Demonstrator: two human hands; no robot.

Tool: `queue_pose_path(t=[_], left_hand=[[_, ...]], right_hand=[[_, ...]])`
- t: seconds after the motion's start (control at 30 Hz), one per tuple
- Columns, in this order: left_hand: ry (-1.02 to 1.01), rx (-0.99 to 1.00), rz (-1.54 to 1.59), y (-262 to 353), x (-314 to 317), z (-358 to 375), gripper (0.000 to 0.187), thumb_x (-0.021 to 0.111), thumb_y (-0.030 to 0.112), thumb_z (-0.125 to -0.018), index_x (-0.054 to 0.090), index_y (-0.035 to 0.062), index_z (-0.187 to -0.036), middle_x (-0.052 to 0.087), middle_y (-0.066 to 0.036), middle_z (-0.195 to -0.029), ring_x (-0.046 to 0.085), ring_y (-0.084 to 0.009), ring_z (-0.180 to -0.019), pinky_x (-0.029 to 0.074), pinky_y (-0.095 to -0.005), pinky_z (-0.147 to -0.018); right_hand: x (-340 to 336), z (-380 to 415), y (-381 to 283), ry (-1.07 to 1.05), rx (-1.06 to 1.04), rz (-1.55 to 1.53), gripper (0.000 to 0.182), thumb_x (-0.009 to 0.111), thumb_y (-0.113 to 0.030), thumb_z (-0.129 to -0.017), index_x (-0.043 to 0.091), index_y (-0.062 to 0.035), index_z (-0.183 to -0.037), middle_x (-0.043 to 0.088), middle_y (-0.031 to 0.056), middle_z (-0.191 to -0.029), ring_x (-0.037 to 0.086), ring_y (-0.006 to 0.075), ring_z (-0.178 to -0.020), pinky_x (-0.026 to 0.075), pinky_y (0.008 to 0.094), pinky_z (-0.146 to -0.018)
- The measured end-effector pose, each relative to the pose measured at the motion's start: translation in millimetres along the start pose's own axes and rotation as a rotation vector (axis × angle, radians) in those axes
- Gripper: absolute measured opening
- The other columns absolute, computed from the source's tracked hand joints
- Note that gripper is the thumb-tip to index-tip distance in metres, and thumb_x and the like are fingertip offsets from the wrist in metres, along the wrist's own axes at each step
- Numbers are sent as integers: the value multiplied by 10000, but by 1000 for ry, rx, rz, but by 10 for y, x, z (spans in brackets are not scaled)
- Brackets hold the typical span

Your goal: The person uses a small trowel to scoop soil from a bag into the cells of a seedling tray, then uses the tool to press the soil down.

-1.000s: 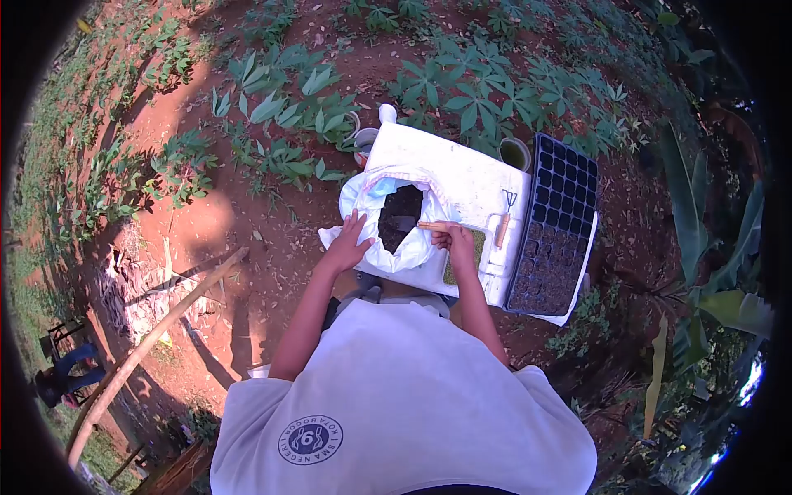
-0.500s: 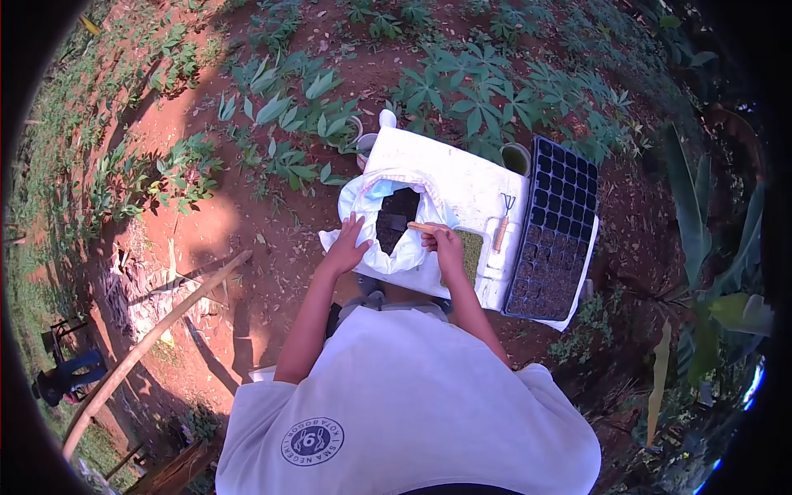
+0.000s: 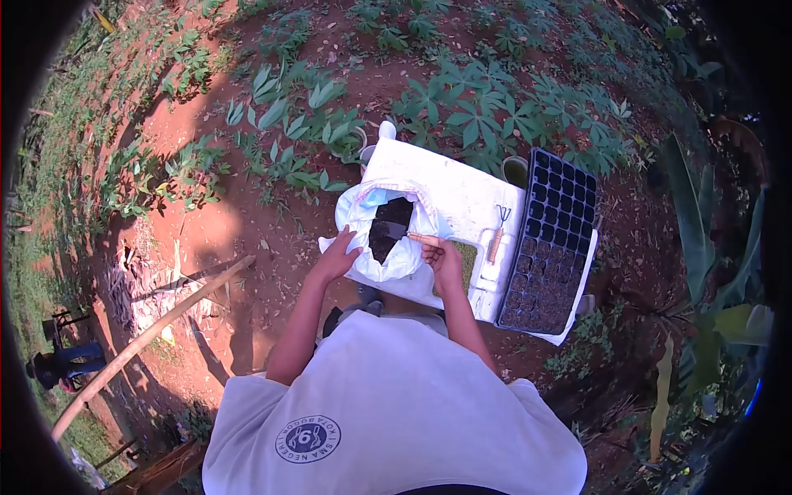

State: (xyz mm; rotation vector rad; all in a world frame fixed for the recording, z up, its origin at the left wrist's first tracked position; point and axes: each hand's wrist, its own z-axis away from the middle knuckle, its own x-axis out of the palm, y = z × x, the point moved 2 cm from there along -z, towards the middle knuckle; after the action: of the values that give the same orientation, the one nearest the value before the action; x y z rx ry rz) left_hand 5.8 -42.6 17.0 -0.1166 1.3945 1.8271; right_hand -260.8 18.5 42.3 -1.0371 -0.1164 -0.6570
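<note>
A white plastic bag (image 3: pixel 402 266) with its mouth wide apart holds dark soil (image 3: pixel 383 241). My left hand (image 3: pixel 337 257) rests on the bag's near left edge, its fingers stretched out over the plastic. On the right side of the mouth, my right hand (image 3: pixel 445 264) is closed around the wooden handle of a small trowel (image 3: pixel 424 239). The trowel's dark blade lies in the bag against the soil. Under the bag is a white table (image 3: pixel 462 177).
A small hand rake (image 3: pixel 497 239) lies on the table's right part. Beyond it stands a black seedling tray (image 3: pixel 549 247), its nearer cells filled with soil. Pots, leafy plants (image 3: pixel 478 115) and a long wooden pole (image 3: pixel 157 342) surround the table. Another person (image 3: pixel 66 365) is far left.
The view has shifted slightly, with the table now a little lower in it. The trowel's blade has moved a bit within the bag; my left hand stays at the bag's edge.
</note>
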Motion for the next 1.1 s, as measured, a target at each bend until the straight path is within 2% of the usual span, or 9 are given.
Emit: queue_pose_path(t=[0.2,0.27,0.5,0.53,0.87,0.9,1.0,1.03,1.1], left_hand=[[66,-76,-29,373,-6,148,548,572,287,-923,432,11,-1374,378,-203,-1462,339,-328,-1372,276,-380,-1126],[177,5,-61,474,64,154,498,585,259,-910,476,-5,-1318,471,-209,-1373,434,-343,-1293,331,-391,-1082],[331,212,-125,1426,494,137,356,572,126,-895,537,20,-1234,563,-165,-1239,521,-303,-1190,384,-368,-1024],[324,263,-81,1541,610,108,355,585,128,-879,542,-13,-1202,563,-206,-1209,519,-364,-1168,396,-404,-1009],[-114,364,-178,2463,2185,-67,402,575,197,-920,508,21,-1275,549,-193,-1262,500,-335,-1225,389,-385,-1021],[-221,268,-154,2636,2292,-46,469,584,226,-920,464,20,-1324,506,-195,-1332,465,-329,-1270,384,-393,-1033],[-240,234,-134,2677,2726,-149,533,594,253,-919,420,18,-1364,463,-191,-1387,429,-326,-1307,375,-396,-1047],[-289,197,-133,2685,2850,-204,632,589,241,-922,303,0,-1430,377,-213,-1453,357,-327,-1362,323,-399,-1092],[-242,218,-107,2705,3058,-246,667,585,232,-922,251,-11,-1446,338,-230,-1470,322,-328,-1381,290,-398,-1111]], right_hand=[[-360,221,-258,-27,-68,-171,302,423,-235,-966,590,16,-975,643,110,-821,588,169,-693,473,291,-658],[-522,303,-380,-51,-81,-228,336,407,-225,-971,599,47,-1022,643,110,-809,593,160,-684,471,296,-651],[-1354,636,-846,11,-175,-276,334,415,-236,-971,597,43,-997,649,119,-807,597,162,-682,474,278,-644],[-1483,680,-906,19,-190,-290,336,418,-240,-970,596,43,-999,651,120,-808,600,162,-682,474,275,-645],[-3104,1047,-1280,265,-325,-446,364,427,-269,-972,601,31,-1080,653,93,-836,596,144,-701,465,260,-639],[-3267,1070,-1312,301,-355,-445,363,427,-270,-972,601,29,-1080,653,91,-835,595,141,-701,465,257,-638],[-3724,1143,-1401,376,-388,-450,351,429,-254,-974,600,23,-1106,653,85,-839,589,127,-699,464,247,-636],[-3855,1163,-1435,416,-385,-445,348,427,-247,-976,596,23,-1115,654,85,-843,588,126,-696,465,248,-636],[-4106,1174,-1480,460,-383,-442,345,424,-239,-978,593,24,-1124,654,84,-847,587,125,-693,467,249,-636]])
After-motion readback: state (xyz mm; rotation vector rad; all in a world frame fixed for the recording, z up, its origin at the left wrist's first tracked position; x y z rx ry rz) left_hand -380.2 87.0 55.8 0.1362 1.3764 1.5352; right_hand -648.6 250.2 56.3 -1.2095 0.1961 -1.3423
